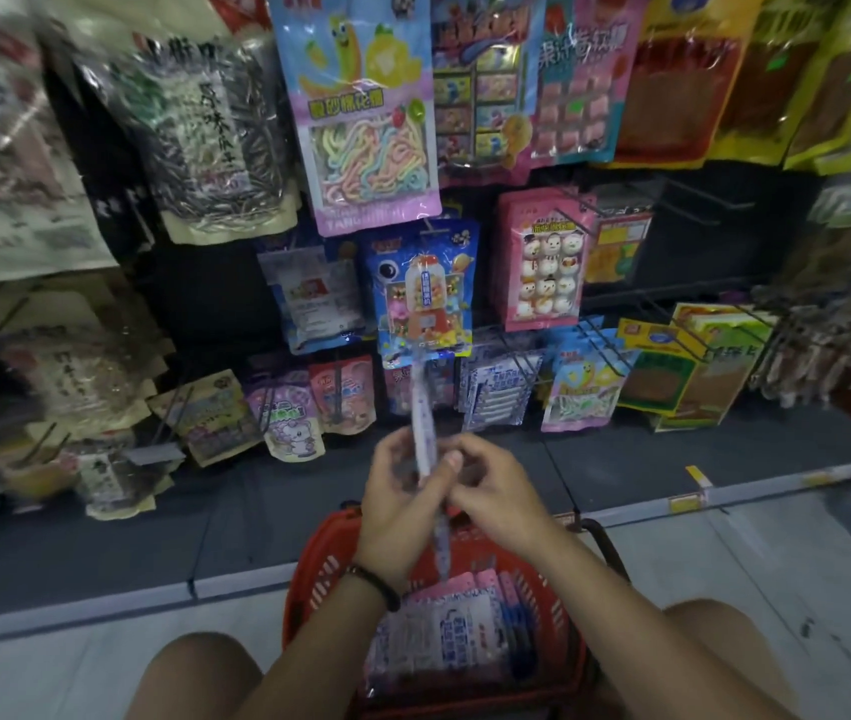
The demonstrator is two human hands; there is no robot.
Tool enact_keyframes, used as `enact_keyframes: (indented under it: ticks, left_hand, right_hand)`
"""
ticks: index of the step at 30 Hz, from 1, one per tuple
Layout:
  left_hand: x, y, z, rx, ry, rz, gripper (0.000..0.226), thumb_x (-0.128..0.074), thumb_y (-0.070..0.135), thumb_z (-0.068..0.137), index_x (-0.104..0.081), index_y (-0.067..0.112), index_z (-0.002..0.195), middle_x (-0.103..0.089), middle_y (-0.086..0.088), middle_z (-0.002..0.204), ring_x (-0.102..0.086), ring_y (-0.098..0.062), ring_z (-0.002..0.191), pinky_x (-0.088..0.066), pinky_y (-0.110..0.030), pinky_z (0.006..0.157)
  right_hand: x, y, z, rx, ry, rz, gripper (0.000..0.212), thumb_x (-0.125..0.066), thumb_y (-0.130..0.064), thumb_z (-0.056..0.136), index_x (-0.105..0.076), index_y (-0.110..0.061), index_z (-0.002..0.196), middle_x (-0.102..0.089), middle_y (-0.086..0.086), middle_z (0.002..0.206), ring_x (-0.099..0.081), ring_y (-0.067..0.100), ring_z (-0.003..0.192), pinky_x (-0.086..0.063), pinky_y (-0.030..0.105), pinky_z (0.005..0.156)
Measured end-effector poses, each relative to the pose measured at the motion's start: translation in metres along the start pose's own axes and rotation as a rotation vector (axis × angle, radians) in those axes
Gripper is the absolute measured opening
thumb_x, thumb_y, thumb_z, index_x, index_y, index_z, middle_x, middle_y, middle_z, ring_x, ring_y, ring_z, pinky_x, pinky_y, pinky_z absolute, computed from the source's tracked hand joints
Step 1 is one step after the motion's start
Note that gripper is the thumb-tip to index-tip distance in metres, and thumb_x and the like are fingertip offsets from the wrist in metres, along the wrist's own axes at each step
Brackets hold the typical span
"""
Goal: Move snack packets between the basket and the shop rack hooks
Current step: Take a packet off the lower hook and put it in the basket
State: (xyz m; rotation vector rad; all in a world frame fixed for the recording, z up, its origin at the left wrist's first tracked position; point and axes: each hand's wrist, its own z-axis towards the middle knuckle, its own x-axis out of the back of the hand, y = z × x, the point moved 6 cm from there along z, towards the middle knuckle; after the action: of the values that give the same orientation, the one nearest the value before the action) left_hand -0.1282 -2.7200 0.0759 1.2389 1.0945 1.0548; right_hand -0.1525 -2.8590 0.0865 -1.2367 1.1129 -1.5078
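Head view: left hand (393, 493) and right hand (493, 493) are close together above the red basket (309, 574). Both pinch one purple-white snack packet (423, 433), fingers curled on its lower half. The packet is upright, edge-on and blurred. More packets (444, 631) lie flat in the basket. Rack hooks (693, 197) behind carry hanging packets — a blue candy packet (421, 288) sits behind the held one's top. Bead bracelet (376, 584) on the left wrist.

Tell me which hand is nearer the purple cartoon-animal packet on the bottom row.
Left. The left hand is just right of and below the purple packet; the right hand is farther right, beyond the held packet.
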Motion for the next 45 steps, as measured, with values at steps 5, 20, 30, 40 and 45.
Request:
enact_keyframes:
  ticks: [5,20,30,40,45]
  left_hand:
    - [0.038,-0.006,0.010,0.071,0.157,0.021,0.019,-0.077,0.023,0.097,-0.079,0.018,0.115,-0.082,0.004,0.111,-0.077,-0.019,0.108,-0.061,-0.049,0.099]
    - [0.015,0.003,0.053,0.023,-0.128,0.256,0.013,-0.074,0.015,0.099,-0.063,0.019,0.093,-0.069,0.027,0.065,-0.066,0.007,0.062,-0.058,-0.018,0.064]
    - [-0.036,-0.042,0.120,0.053,-0.063,0.361,0.044,-0.083,0.037,0.088,-0.064,-0.003,0.086,-0.072,-0.025,0.079,-0.070,-0.043,0.077,-0.058,-0.054,0.072]
    - [-0.120,-0.130,0.182,0.165,-0.126,0.273,0.006,-0.076,-0.006,0.092,-0.077,-0.004,0.098,-0.077,-0.004,0.079,-0.070,-0.002,0.066,-0.054,-0.013,0.064]
    - [-0.144,-0.162,0.200,0.230,-0.092,0.207,0.008,-0.073,0.020,0.100,-0.080,0.017,0.098,-0.079,-0.014,0.080,-0.076,-0.037,0.077,-0.066,-0.048,0.072]
  right_hand:
    - [0.012,0.001,-0.002,-0.018,-0.059,-0.164,0.024,-0.081,-0.032,0.093,-0.077,-0.034,0.116,-0.068,-0.005,0.115,-0.071,0.005,0.095,-0.061,0.032,0.086]
    - [0.087,0.024,0.050,-0.160,0.144,-0.046,0.018,-0.075,-0.020,0.099,-0.064,-0.007,0.097,-0.072,0.022,0.090,-0.070,0.020,0.064,-0.058,0.037,0.064]
    - [0.126,0.121,0.073,-0.321,0.357,0.075,0.037,-0.087,-0.037,0.083,-0.052,-0.026,0.084,-0.062,0.012,0.085,-0.072,0.032,0.088,-0.061,0.050,0.080]
    - [0.163,0.229,0.091,-0.396,0.520,0.341,0.078,-0.079,-0.073,0.075,-0.062,-0.033,0.139,-0.071,-0.004,0.130,-0.074,0.026,0.111,-0.061,0.058,0.096]
    - [0.176,0.256,0.117,-0.402,0.502,0.324,0.109,-0.072,-0.078,0.069,-0.031,-0.043,0.163,-0.043,-0.016,0.164,-0.054,0.020,0.145,-0.048,0.059,0.115]
